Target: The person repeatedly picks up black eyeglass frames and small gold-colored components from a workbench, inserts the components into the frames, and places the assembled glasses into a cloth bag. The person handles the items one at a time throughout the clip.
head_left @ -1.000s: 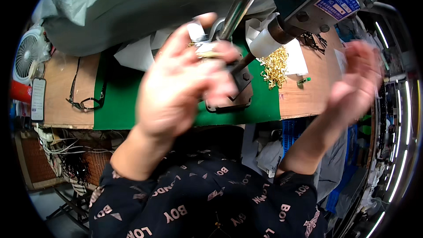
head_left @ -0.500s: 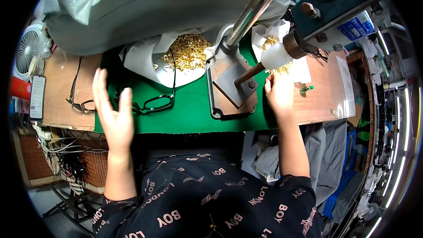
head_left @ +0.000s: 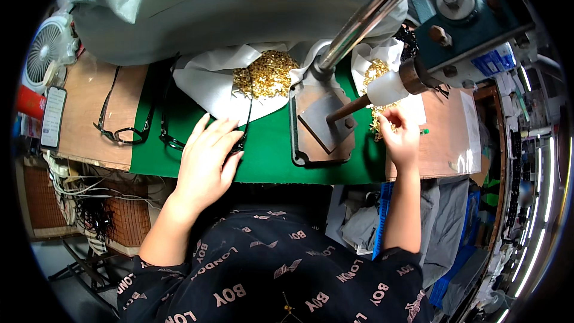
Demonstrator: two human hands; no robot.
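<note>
A pair of black-framed glasses (head_left: 173, 142) rests on the green mat (head_left: 263, 164), its temple arms pointing away from me. My left hand (head_left: 206, 158) is over the right part of these glasses, fingers stretched out and thumb apart, hiding much of the frame. At the right edge of the mat my right hand (head_left: 402, 134) has its thumb and forefinger curled together beside small gold-coloured metal pieces (head_left: 376, 113); what is between the fingertips is too small to tell. Between my hands stands a bench press (head_left: 323, 125) with a square metal plate on its base.
A white bag (head_left: 206, 87) holds a heap of gold-coloured metal pieces (head_left: 269, 75) behind the mat. Second black glasses (head_left: 125, 134) lie to the left, near a phone (head_left: 54, 116) and a white fan (head_left: 46, 51). The press's green head (head_left: 466, 12) overhangs the right side.
My left hand has come down and right, from raised beside the glasses to over them. My right hand has drawn slightly nearer and right, its fingers now curled together; gold-coloured pieces now show beside it.
</note>
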